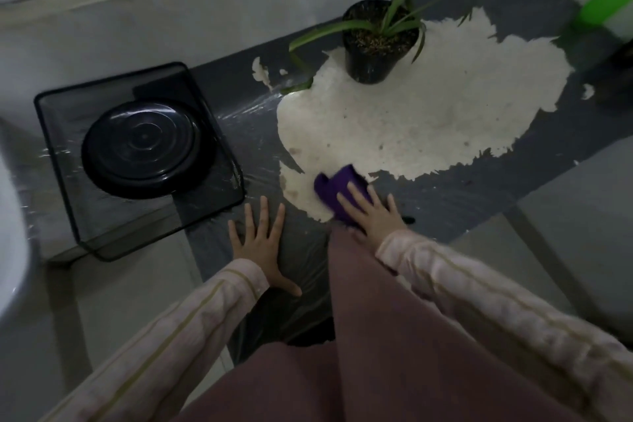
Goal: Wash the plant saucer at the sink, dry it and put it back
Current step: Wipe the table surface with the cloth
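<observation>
Saucer [147, 147] in mesh tray [144, 216], left of flat left hand [262, 243], right hand [371, 212] pressing flat on purple cloth [332, 185]

The light is dim. You look down on a dark grey sheet [462, 195] over the floor, with a ragged white patch [428, 106] in it. Pale tiles [565, 216] flank it, a grey wall [171, 20] runs behind, and a white basin rim [10, 250] curves at your left.

Purple cloth [334, 183] half under right hand [371, 216]
</observation>
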